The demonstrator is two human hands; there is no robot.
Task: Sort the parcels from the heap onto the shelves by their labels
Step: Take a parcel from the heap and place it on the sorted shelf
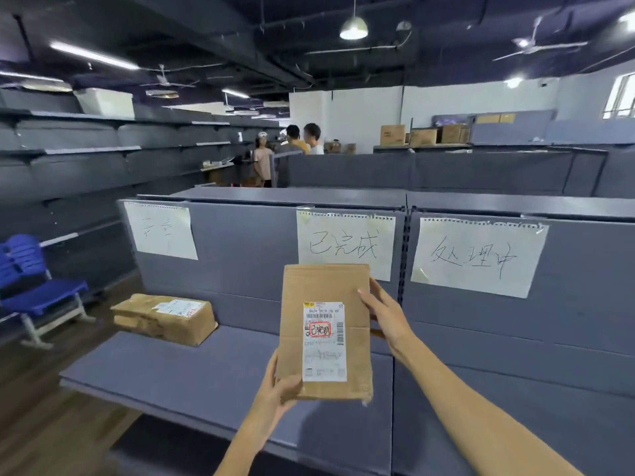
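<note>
Left hand (278,389) grips the flat parcel (324,333) at seven o'clock, right hand (385,316) clasps its three o'clock edge, above the shelf (192,376).

You see a brown parcel (324,331), white label (324,341) boxed red; grey shelf (178,376); blue chair (31,283) left.

Matt brown cardboard parcel (324,333), glossy paper label (324,341)

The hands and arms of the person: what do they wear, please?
Nothing is worn. The left hand and right hand have no gloves, rings or watch. Both forearms are uncovered as far as the picture's lower edge, with no sleeve in view.
</note>
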